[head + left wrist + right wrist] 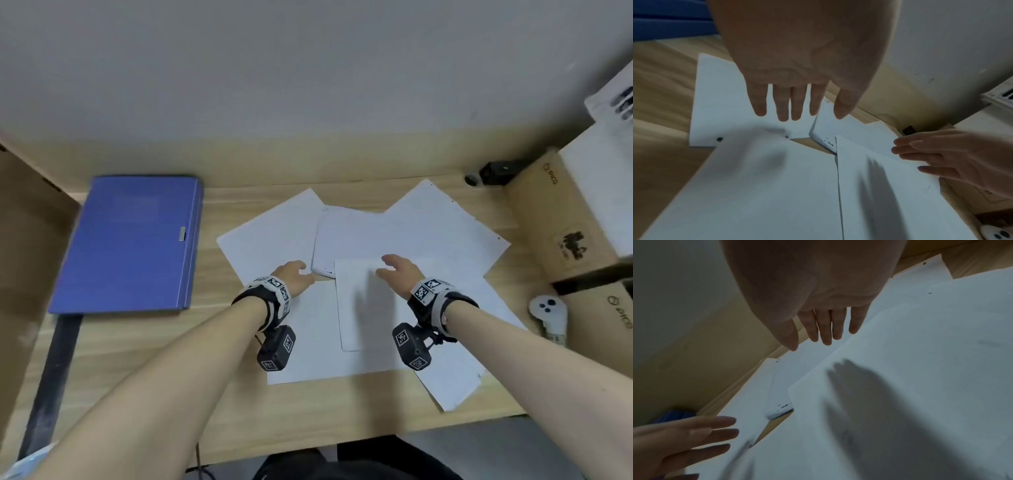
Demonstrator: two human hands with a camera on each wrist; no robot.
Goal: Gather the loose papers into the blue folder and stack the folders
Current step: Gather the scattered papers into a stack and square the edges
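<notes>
Desk [144, 370] bears a closed blue folder [130, 243] at left, well apart from overlapping papers [442, 226] at centre. Left hand [295, 277] and right hand [399, 270] hover over them, fingers straight, seemingly holding nothing.

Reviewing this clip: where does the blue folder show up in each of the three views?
Head: the blue folder lies closed at left on the desk.
Left wrist: a blue strip in the top left corner.
Right wrist: a small blue patch at lower left.
Shared landmark: the white tablet-like device among the papers.
</notes>
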